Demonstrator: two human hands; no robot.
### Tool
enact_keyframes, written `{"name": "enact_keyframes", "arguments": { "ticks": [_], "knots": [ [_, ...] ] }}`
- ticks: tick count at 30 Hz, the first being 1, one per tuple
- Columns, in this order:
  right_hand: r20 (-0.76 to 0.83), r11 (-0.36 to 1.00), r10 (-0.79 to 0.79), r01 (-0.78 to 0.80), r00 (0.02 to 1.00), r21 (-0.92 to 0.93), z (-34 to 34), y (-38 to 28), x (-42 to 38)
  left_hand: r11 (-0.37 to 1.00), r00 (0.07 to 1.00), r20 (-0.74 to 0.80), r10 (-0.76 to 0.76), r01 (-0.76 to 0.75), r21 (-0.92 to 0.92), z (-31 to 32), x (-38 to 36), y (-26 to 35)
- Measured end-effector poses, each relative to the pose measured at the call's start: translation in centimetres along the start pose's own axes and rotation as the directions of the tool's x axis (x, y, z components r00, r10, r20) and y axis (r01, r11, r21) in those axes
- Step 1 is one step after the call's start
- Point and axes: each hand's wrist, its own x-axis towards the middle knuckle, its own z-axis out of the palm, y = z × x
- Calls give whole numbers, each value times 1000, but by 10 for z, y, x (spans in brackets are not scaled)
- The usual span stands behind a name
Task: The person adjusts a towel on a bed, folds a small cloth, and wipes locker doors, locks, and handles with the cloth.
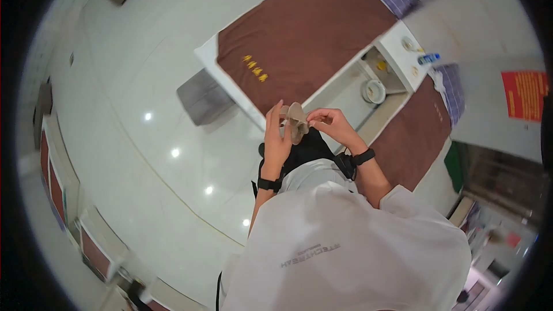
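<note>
Between my hands, in front of my waist, is a small tan piece with soft, petal-like folds; I cannot tell its kind. My left hand grips it from the left, thumb against its near side and fingers stretched up behind. On the other side, my right hand pinches its right edge between thumb and fingertips. Both wrists wear black bands. Beyond the hands lies a bed with a brown cover and yellow lettering.
A grey stool stands by the bed's corner. Right of the bed, a white cabinet carries a blue bottle, and a white bowl sits lower down. A second brown-covered bed is at right. Glossy pale floor stretches left.
</note>
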Motion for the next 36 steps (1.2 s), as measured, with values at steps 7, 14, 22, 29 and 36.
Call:
{"name": "enact_keyframes", "arguments": {
  "ticks": [7,14,22,29,36],
  "knots": [
    [359,894,-196,317,913,-318,178,-19,72,994,985,-157,-70,82,66,-147,-60,-37],
    [516,611,-356,612,779,-501,335,-10,143,940,910,-415,-13,152,305,-281,-83,-52],
    [361,645,-291,460,886,-611,453,87,251,860,937,-248,-247,330,390,-413,-40,-109],
    [96,633,-10,81,995,-770,496,134,326,775,871,4,-492,435,459,-503,7,-183],
    [-193,694,17,-151,981,-704,503,207,428,662,732,-16,-681,625,413,-577,108,-411]
  ]
}}
